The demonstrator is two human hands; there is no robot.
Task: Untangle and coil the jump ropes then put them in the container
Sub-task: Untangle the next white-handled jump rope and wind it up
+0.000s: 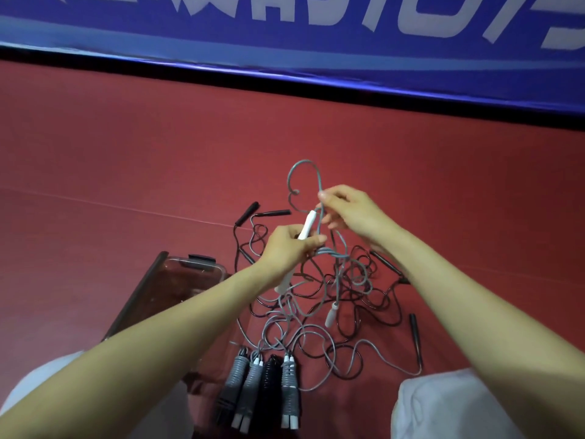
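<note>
Red sports flooring (126, 153) fills the head view, closed off at the back by a blue banner (285, 33) with large white lettering and a black strip along its foot.

Both forearms reach forward over the floor. The left hand (286, 248) is curled tight round a white handle (307, 224), whose top sticks up past the knuckles. A white piece also shows below the palm, though I cannot tell whether it is the same handle or a second one. The right hand (351, 213) is raised just beside and above the left. Its thumb and forefinger pinch a grey rope (304, 166), which loops up over the fingers and runs down between the two hands.

Below them, the tangle (348, 289) of grey and black cords lies spread on the floor, with several black handles (275, 213) poking out at its edges and a loose white grip (330, 315) hanging in the middle.

Four coiled ropes (262, 384), three grey and one black, lie side by side near the person's knees. The clear container (177, 274) with a dark latch sits just left of them, partly hidden by the left forearm. White trouser fabric (459, 407) shows at the bottom corners.
</note>
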